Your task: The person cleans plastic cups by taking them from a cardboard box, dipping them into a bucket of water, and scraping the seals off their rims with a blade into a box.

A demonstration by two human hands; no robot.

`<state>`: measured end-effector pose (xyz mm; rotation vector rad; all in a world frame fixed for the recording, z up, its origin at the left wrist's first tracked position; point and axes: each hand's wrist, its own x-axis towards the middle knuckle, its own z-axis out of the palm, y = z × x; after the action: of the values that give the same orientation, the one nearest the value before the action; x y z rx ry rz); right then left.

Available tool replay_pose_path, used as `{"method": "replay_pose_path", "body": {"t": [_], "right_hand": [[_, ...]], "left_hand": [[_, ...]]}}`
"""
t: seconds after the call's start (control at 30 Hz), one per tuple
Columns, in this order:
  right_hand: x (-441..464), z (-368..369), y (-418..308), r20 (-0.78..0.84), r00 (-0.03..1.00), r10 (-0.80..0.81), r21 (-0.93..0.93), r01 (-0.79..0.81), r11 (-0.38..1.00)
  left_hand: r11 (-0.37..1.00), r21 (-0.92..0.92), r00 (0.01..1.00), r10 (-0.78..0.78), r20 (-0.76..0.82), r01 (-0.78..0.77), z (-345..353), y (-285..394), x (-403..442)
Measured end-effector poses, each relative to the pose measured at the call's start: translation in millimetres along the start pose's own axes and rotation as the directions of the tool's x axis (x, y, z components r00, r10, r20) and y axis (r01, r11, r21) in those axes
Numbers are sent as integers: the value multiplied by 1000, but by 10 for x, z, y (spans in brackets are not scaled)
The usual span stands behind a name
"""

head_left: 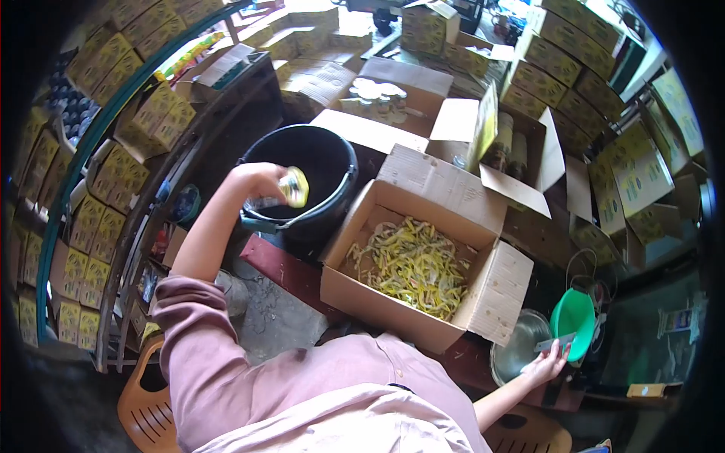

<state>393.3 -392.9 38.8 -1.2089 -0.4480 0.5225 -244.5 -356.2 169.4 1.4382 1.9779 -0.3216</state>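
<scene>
My left hand (266,183) is closed around a small jar (294,187) with a yellow label, over the near left rim of a black bucket (341,198). The bucket's handle lies along its near side. On the other side, my right hand (545,365) pinches a flat grey piece (556,343) in front of a green bowl (580,321). A round metal basin (521,343) is just left of that hand. Between my hands, an open cardboard box (393,308) holds a heap of yellow-green strips (419,268).
Behind the bucket, an open box (404,74) holds jars with pale lids (381,94). Another open box (555,151) stands to its right. Stacked yellow cartons (563,68) rise at the back right, with more on a shelf (64,219) at left. Orange chairs (147,392) are beside me.
</scene>
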Motion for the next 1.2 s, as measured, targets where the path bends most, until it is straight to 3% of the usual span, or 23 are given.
{"method": "replay_pose_path", "body": {"t": [0.07, 0.17, 0.2, 0.27, 0.3, 0.33, 0.4, 0.47, 0.53, 0.6, 0.67, 0.7, 0.73, 0.77, 0.8, 0.83, 0.93, 1.03, 1.2], "right_hand": [[5, -39, 5, 6, 1000, 16, 16, -17, 1000], [249, -310, 261, 98, 990, 103, 180, -119, 976], [237, -307, 257, 98, 960, 261, 339, -279, 899], [235, -242, 261, 182, 828, 530, 619, -516, 592], [177, -208, 254, 246, 773, 584, 664, -573, 479], [130, -174, 261, 237, 755, 611, 664, -585, 466], [74, -97, 313, 191, 770, 609, 647, -565, 512], [-31, 52, 284, 214, 775, 595, 566, -594, 571], [-143, 284, 231, 304, 780, 547, 464, -622, 630], [-301, 589, 186, 334, 849, 410, 314, -510, 801], [-761, 1155, -272, 281, 929, 240, 248, -311, 917], [-831, 1219, -300, 359, 933, 39, 121, -87, 989], [-899, 1283, -356, 459, 877, -140, 8, 154, 988], [-960, 1358, -490, 550, 751, -364, -59, 470, 881], [-1013, 1472, -680, 652, 550, -522, -84, 736, 672], [-1020, 1556, -745, 683, 386, -621, 43, 827, 561], [-1032, 1714, -885, 783, 86, -616, 201, 902, 381], [-1011, 1808, -905, 803, -75, -591, 305, 903, 301], [-1086, 1839, -960, 806, -180, -564, 342, 920, 194]], "left_hand": [[1000, 10, 913, -2, -409, 7, 35, -60, 65], [995, -33, 890, -100, -444, 95, 12, -106, 122], [997, -41, 878, -83, -472, 72, -8, -72, 113], [974, -88, 740, 98, -665, -208, -17, -45, 164], [943, -172, 701, 81, -708, -284, -20, 16, 209], [877, -274, 707, 99, -701, -395, -40, 240, 91], [481, -501, 676, 320, -664, -720, 22, 494, 200], [421, -516, 666, 490, -563, -746, 125, 868, 146], [135, -663, 611, 555, -565, -736, 356, 1306, 14], [3, -668, 533, 606, -591, -745, 592, 1653, -95], [31, -563, 477, 571, -668, -826, 911, 1851, -19], [96, -403, 385, 556, -737, -910, 941, 2000, -81], [157, -367, 392, 522, -757, -917, 1018, 2086, -123], [232, -374, 440, 501, -745, -898, 1080, 2150, -195], [306, -377, 483, 474, -736, -874, 1133, 2186, -249], [275, -439, 518, 474, -712, -855, 1214, 2187, -232], [393, -118, 331, 536, -776, -912, 1253, 2172, -295], [431, -111, 344, 511, -788, -896, 1240, 2145, -401], [426, -92, 313, 486, -816, -900, 1198, 2136, -572]]}}
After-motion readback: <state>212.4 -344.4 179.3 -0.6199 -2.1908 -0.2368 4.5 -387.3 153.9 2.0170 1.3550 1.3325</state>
